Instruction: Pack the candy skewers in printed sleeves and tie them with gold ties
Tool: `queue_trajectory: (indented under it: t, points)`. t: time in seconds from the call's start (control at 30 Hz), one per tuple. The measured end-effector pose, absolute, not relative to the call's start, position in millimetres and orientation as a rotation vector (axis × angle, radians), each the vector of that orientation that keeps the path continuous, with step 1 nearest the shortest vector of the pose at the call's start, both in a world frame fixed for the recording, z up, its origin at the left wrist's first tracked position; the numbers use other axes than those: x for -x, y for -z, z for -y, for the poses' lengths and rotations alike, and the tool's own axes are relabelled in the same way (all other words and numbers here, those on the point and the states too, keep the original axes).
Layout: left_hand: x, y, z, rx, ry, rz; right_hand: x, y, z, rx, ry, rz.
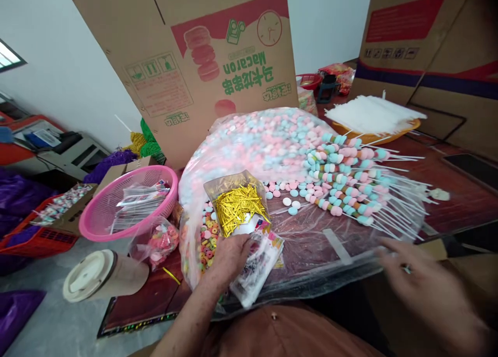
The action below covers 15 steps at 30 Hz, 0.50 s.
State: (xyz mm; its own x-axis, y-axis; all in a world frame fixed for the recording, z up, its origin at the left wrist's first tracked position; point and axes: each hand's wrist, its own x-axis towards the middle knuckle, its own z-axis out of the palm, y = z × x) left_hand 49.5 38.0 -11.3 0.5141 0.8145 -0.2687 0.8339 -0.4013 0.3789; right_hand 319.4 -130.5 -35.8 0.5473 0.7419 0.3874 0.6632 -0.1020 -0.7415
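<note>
My left hand [233,253] rests at the left edge of a stack of printed clear packets [259,266], fingers bent over it; whether it grips one is hidden. Just beyond it lies a bag of gold twist ties [239,204]. My right hand [416,274], blurred, is at the table's front edge on the right, fingers stretched out, holding nothing visible. Beyond it, candy skewers [350,175] with white sticks pointing right lie in a pile. Loose pink and blue candies [268,139] fill a large clear plastic bag behind them.
A pink basket [87,217] with packets and a lidded paper cup [126,275] stand left. Tall cartons [155,103] rise behind. An orange basket [414,124] holds white sticks, with a dark phone [472,171] nearby. Colored rings [208,243] lie left of the gold ties.
</note>
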Motion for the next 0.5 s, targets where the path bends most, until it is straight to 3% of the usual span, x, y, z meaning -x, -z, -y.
queue_trajectory:
  t: [0.13, 0.23, 0.5]
  points:
    - [-38, -17, -35, -2.463, 0.095, -1.255, -255, 29, 47, 1.576, 0.042, 1.733]
    - [-32, -29, -31, -2.48, 0.108, -1.113, -213, 25, 11, 1.324, -0.065, 1.984]
    - [-55, 3, -42, -2.497, -0.092, -1.425, -204, 62, -14, 1.439, -0.284, 1.869]
